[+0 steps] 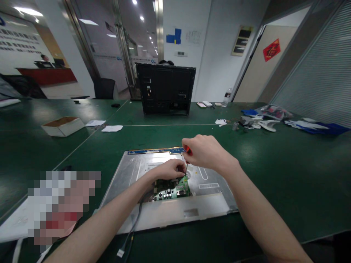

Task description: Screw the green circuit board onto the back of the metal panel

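A silver metal display panel lies flat on the green table, with a blue circuit strip along its far edge. Near its middle sits a green circuit board. My right hand is wrapped round a red-handled screwdriver, whose thin shaft points down at the board's far right corner. Beside that tip, my left hand has its fingers bent together over the board's far edge; whatever they hold is hidden. A dark cable with a white connector runs over the panel's near edge.
Beyond the panel stands a black monitor back. A white open box and papers are at the left. Plastic bags and scraps lie at the far right, near a bottle. A blurred-out item is at the near left.
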A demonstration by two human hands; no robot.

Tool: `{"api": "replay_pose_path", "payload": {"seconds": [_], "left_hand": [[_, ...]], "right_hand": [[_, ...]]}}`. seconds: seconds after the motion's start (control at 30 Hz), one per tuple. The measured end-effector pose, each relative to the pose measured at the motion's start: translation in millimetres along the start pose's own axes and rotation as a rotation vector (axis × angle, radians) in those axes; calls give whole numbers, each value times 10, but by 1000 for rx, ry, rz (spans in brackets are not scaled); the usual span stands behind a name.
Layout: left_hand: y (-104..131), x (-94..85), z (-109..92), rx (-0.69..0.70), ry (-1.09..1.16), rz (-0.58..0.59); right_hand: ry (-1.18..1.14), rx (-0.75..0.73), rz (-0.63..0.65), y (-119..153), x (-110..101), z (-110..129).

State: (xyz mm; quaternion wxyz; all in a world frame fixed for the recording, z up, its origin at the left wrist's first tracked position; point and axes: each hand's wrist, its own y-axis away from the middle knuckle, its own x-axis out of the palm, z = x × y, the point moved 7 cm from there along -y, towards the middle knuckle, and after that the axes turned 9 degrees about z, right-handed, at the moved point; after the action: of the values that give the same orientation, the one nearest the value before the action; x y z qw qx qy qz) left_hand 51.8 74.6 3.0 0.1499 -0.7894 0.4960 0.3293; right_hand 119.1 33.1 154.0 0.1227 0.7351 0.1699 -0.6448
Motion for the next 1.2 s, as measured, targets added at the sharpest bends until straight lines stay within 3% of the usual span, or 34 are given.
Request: {"api": "replay_pose_path", "payload": {"seconds": [0.53, 0.77, 0.97, 1.2], "left_hand": [[14, -6, -27, 14, 14, -1], [6, 4, -19, 23, 1, 9], [3, -4, -6, 14, 28, -6], [12, -2, -34, 11, 5, 4]], "right_hand": [[12, -65, 9, 35, -7, 47], [21, -19, 5, 5, 4, 4], [-42, -120, 21, 42, -6, 71], [-1, -49, 46, 10, 4, 16]]}}
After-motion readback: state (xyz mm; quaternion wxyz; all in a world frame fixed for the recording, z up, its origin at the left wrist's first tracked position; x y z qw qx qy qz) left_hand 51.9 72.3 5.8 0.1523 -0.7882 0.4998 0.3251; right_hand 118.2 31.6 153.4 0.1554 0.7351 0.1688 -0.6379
